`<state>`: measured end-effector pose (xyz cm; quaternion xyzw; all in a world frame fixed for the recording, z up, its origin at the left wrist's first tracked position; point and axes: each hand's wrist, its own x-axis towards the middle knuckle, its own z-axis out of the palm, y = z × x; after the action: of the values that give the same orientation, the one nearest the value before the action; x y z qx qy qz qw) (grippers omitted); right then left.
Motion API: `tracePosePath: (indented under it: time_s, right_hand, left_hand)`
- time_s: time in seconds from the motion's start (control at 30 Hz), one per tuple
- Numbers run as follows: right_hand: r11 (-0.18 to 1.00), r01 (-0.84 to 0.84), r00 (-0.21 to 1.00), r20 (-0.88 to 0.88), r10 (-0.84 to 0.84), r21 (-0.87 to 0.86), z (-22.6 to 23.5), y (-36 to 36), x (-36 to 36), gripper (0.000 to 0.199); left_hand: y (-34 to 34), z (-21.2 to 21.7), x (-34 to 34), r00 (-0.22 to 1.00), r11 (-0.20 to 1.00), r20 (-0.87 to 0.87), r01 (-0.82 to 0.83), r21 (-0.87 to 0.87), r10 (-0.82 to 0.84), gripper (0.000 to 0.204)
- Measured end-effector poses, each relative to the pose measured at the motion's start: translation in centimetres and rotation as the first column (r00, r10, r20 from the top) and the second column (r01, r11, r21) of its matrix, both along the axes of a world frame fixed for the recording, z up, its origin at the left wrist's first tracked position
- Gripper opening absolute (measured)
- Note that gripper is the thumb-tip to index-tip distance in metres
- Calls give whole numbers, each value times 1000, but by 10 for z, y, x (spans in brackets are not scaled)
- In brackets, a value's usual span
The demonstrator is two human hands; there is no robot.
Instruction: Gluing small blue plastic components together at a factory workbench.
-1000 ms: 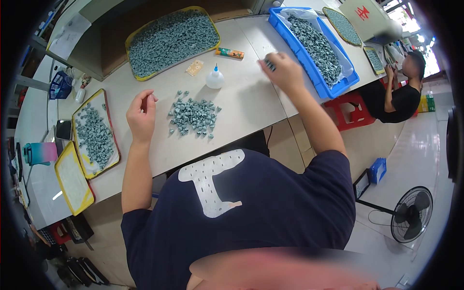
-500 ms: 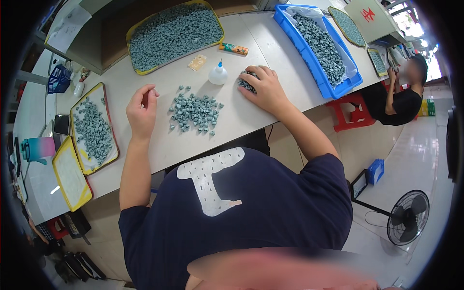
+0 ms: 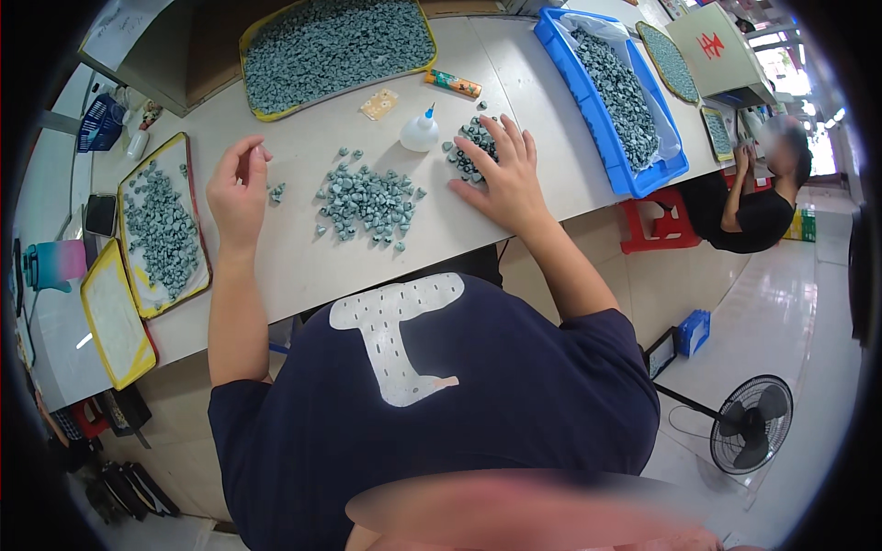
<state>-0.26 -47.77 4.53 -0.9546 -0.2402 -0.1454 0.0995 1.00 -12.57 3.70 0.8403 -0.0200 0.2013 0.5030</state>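
Observation:
My right hand (image 3: 510,188) spreads its fingers at the edge of a small heap of grey-green stone-like pieces (image 3: 469,158) on the table. The fingertips partly cover that heap. At the left, my left hand (image 3: 237,195) is raised with its fingers curled and the thumb drawn in; whatever it may hold is hidden. Beside it lie a few loose pieces (image 3: 277,193). Between my hands a larger loose pile of the same pieces (image 3: 367,202) is spread on the white tabletop. A white squeeze bottle (image 3: 419,134) with a blue tip stands between that pile and the right-hand heap.
Behind are a large yellow-rimmed tray (image 3: 432,48) full of pieces, an orange-green tube (image 3: 453,84) and a small patterned packet (image 3: 378,105). A blue crate (image 3: 599,142) of pieces stands right. Trays (image 3: 204,241) and a phone (image 3: 100,214) lie left. A person (image 3: 767,197) sits far right.
My right hand's fingers have spread and drawn back from the heap, which now lies looser. My left hand has shifted left, and a few pieces show beside it. The view has shifted slightly.

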Motion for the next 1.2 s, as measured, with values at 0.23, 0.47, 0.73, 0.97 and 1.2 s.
tracePosePath:
  time_s: [0.23, 0.47, 0.73, 0.97, 1.2]
  right_hand:
    - [990, 141, 990, 4, -141, 33, -10, 13, 16, 44]
    - [996, 76, 995, -65, -72, 55, -3, 15, 35, 24]
    - [996, -8, 999, -43, 4, -92, 1, 30, 46, 10]
    - [902, 167, 948, -317, -35, 399, 39, 6, 42, 15]
    - [935, 211, 667, -656, -352, -286, 57, -90, -15, 15]
  left_hand:
    - [9, 1, 5, 999, 1000, 29, 20, -5, -20, 14]
    - [13, 0, 7, 998, 998, 33, 53, 17, -54, 15]
    - [17, 5, 5, 997, 995, 45, 56, 79, -60, 14]
    - [30, -3, 8, 998, 995, 59, 9, 100, -15, 14]
    - [35, -6, 13, 1000, 988, -12, 15, 155, -13, 15]
